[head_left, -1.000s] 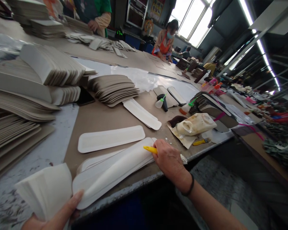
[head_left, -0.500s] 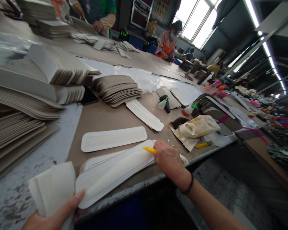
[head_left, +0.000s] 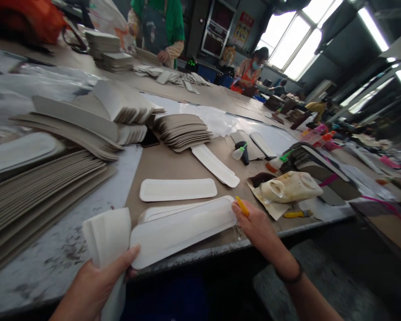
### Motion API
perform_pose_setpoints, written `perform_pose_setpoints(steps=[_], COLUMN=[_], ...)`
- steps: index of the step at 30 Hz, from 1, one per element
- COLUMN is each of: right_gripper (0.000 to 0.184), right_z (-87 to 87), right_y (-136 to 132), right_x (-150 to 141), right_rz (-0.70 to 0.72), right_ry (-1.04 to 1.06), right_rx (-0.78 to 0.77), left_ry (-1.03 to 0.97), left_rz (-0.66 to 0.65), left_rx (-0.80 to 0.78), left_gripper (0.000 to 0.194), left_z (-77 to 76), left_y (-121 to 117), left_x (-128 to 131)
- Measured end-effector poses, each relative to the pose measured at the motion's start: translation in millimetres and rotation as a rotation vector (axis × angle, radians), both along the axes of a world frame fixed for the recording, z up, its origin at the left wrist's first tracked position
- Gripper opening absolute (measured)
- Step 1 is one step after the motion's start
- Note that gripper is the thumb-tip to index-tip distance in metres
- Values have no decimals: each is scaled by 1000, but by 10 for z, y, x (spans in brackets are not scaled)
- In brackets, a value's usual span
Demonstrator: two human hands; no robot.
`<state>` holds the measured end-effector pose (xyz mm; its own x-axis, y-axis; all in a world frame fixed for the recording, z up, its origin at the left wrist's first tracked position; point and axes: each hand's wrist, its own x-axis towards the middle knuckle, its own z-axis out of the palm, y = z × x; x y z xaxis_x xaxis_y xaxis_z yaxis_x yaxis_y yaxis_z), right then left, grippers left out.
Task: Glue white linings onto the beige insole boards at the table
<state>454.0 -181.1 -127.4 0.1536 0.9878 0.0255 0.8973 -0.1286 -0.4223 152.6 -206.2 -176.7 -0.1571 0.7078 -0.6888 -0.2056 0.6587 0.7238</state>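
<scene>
My left hand (head_left: 102, 278) is closed around a folded bundle of soft white strips (head_left: 108, 234). Its thumb also pinches the left end of a long white panel (head_left: 183, 232) with rounded corners. At the panel's other end, my right hand (head_left: 254, 223) grips the edge with its fingertips. A yellow tool (head_left: 242, 207) sticks up from that same hand; its working end is hidden. Under the held panel lie similar white panels (head_left: 153, 214). Another white panel (head_left: 178, 189) rests flat just behind them.
Grey-brown board stacks (head_left: 47, 191) fill the left side, with a fanned stack (head_left: 183, 131) farther back. A cut-open plastic container (head_left: 290, 187) and a yellow-handled brush (head_left: 297, 214) lie at the right. Small glue bottles (head_left: 239, 151) stand beyond. Co-workers (head_left: 249, 73) stand across the table.
My right hand has gone from over the panel's surface to gripping its right end, and the yellow tool now points upward. The view has swung left.
</scene>
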Motion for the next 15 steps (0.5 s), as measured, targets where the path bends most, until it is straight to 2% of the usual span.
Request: perform_pose_setpoints(steps=[3,7,15], right_gripper=[33,39,45], right_z=[27,16,-21], right_y=[12,-22,-178], right_x=[39,49,-98], right_rz=[-49,-72,-31], right_ry=[200,375,463], right_rx=[-135,-287,-260], left_ry=[-138,-121,4], left_rz=[-56,-79,-72], left_rx=[39,74,88], left_gripper=[42,43,39], left_z=[131,244,185], left_y=[-24,-8,-35], left_x=[-56,-97,-170])
